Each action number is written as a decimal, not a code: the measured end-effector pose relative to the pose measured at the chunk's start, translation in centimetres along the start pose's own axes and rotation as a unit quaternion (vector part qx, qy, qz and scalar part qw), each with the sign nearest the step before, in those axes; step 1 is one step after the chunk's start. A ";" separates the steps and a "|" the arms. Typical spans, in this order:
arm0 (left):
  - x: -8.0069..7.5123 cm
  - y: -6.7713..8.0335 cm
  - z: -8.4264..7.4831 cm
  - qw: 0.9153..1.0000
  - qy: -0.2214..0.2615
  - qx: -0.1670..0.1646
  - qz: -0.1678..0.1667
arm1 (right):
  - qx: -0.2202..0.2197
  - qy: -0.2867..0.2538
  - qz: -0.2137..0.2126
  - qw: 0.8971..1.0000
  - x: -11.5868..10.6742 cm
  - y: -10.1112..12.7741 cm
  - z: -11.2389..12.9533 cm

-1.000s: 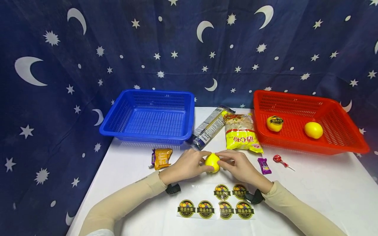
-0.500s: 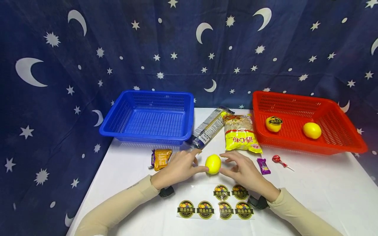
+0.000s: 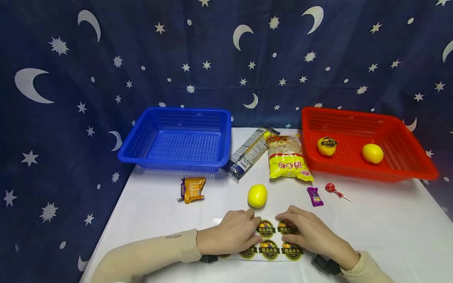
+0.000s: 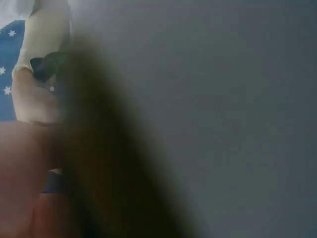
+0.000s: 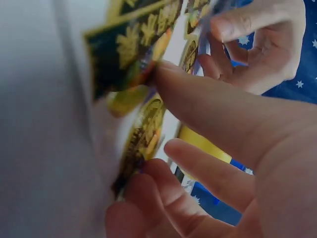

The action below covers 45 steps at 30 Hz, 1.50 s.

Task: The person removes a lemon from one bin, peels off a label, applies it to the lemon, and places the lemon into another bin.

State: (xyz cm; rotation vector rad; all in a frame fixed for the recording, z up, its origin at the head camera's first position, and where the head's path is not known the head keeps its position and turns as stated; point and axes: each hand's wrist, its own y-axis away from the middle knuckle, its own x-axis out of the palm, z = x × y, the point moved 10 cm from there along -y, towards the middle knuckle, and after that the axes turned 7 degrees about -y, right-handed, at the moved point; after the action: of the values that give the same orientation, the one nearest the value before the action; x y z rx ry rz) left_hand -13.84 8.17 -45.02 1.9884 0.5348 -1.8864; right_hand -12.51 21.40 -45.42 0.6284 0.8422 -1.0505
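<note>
A clear sheet of round black-and-gold fruit stickers (image 3: 269,250) lies flat on the white table. My left hand (image 3: 231,232) rests over the sheet's left part in the head view, covering some stickers, thumb and index finger apart beside the upper middle one. At the sheet's right side, my right hand (image 3: 311,236) has its thumb (image 5: 198,96) on one sticker and its fingertips by another, as the right wrist view shows. Just beyond the sheet sits a yellow lemon (image 3: 257,195), with neither hand on it. The left wrist view is mostly blurred.
A blue basket (image 3: 173,162) stands at the back left. The red basket (image 3: 368,173) at the back right holds two lemons, one with a sticker. Between them lie a long packet (image 3: 247,153) and a yellow pasta bag (image 3: 289,161). Wrapped sweets (image 3: 194,189) and a lollipop (image 3: 336,190) lie nearby.
Both hands have let go of the lemon and come back toward the body, down onto the sticker sheet. The lemon stays on the table almost where it was.
</note>
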 end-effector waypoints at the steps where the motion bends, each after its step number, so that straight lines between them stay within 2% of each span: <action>1: 0.1 -0.2 -0.1 1.000 -0.008 0.001 0.003 | -0.004 0.001 -0.003 1.000 0.1 0.0 0.0; 6: 0.5 -1.0 -0.2 1.000 -0.013 0.008 0.014 | -0.012 -0.005 -0.015 1.000 0.2 0.0 0.1; 15: 1.1 -2.3 0.4 0.995 0.077 0.004 0.064 | 0.004 -0.008 -0.001 1.000 0.3 0.1 -0.1; 20: 1.4 -2.4 0.5 0.993 0.093 0.000 0.069 | 0.001 -0.008 -0.003 1.000 0.2 0.0 0.0; 24: 1.4 -2.3 0.6 0.993 0.094 0.009 0.073 | 0.003 -0.007 0.000 1.000 0.2 0.0 0.0; 28: 1.3 -2.2 0.9 0.987 0.123 0.020 0.103 | 0.004 -0.008 0.003 1.000 0.1 0.0 -0.1; 32: 1.2 -2.6 1.2 0.981 0.144 0.008 0.130 | 0.005 -0.007 0.005 1.000 0.0 0.1 -0.1; 34: 1.0 -2.9 1.0 0.985 0.126 0.003 0.121 | 0.007 -0.006 0.006 1.000 0.1 0.2 -0.2; 40: 0.4 -3.1 -0.4 0.998 0.040 0.009 0.056 | -0.004 -0.008 0.008 1.000 0.4 0.2 0.1; 45: 0.0 -3.3 -0.6 0.999 0.033 0.013 0.020 | -0.006 -0.001 0.007 1.000 0.3 0.1 0.4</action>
State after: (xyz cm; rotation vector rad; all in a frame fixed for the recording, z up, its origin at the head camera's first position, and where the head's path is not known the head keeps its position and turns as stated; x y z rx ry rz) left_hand -14.98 11.31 -44.95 2.0680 0.4871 -1.8183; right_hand -12.24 20.99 -45.46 0.6222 0.8413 -1.0334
